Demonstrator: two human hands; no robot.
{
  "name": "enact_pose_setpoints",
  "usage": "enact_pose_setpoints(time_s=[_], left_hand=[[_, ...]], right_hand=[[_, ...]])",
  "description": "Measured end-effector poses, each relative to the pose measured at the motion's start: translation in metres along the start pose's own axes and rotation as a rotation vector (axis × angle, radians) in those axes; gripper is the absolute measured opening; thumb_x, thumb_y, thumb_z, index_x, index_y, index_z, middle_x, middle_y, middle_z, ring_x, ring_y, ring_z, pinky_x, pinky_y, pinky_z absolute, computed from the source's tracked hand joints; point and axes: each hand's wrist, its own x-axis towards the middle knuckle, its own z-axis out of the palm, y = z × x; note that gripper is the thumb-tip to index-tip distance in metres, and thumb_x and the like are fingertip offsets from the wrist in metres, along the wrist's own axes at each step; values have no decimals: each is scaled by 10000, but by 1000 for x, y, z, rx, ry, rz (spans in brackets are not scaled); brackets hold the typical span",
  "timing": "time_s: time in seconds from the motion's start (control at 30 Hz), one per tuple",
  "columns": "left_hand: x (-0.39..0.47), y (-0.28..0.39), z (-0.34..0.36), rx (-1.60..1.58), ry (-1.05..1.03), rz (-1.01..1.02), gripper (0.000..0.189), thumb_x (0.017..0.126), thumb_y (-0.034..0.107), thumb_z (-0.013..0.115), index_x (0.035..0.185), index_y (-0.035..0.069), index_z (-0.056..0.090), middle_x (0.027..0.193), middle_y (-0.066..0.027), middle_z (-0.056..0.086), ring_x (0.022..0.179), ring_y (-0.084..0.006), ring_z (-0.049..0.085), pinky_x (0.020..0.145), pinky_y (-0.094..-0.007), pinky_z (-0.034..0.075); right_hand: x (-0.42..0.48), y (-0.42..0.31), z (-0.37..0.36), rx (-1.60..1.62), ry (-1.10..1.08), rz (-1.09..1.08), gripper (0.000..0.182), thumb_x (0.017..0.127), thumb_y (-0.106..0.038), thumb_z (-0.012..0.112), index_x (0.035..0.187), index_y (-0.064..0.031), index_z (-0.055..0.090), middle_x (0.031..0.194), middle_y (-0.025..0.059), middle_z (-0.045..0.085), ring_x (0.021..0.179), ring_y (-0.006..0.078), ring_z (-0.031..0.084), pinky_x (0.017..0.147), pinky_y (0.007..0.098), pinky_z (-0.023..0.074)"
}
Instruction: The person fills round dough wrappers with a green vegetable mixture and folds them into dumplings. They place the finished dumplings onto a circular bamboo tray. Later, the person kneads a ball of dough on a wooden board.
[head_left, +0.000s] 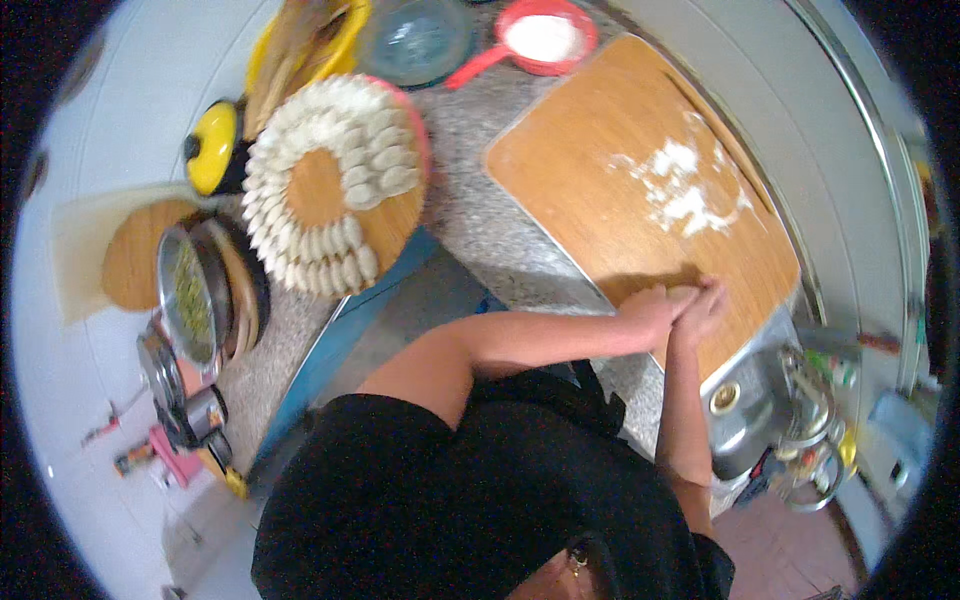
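My left hand (658, 309) and my right hand (702, 313) are pressed together above the near part of a wooden board (555, 172). Whether anything lies between the palms is hidden, and the fingers are a little blurred. Loose white flour (686, 191) is scattered over the board beyond my hands. A thin wooden rolling pin (721, 142) lies along the board's far right edge. To the left, rows of shaped dumplings (300, 251) ring a round wooden board (397, 240).
A red handled scoop (476, 66) holding flour and a clear bowl (420, 45) stand at the back, near a yellow basin (259, 64). At left is a metal bowl (166, 259) of green filling. A steel sink (739, 420) adjoins the board's near right corner.
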Motion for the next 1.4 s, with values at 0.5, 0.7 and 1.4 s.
enact_pose_setpoints(time_s=[0.5,0.7,1.4], left_hand=[[51,-6,13,-756,259,-177,309,942,359,505,1133,139,607,869,-135,681,677,-283,658,627,-419,534],[18,-29,52,-63,261,245,157,878,229,529,985,169,627,859,-178,684,784,-362,682,659,-494,521],[-24,-36,-3,-80,265,60,522,932,146,526,1430,86,381,1046,-210,653,934,-316,645,801,-430,505]], right_hand=[[125,46,3,427,-702,544,406,946,-363,435,1059,-13,609,1028,127,649,880,266,642,731,375,546],[16,8,2,-111,-308,87,504,962,-419,377,1059,21,604,1071,172,642,881,304,638,760,408,536],[-16,-15,30,-221,-88,-255,327,990,-255,404,889,-34,622,860,159,620,865,347,573,808,443,446]])
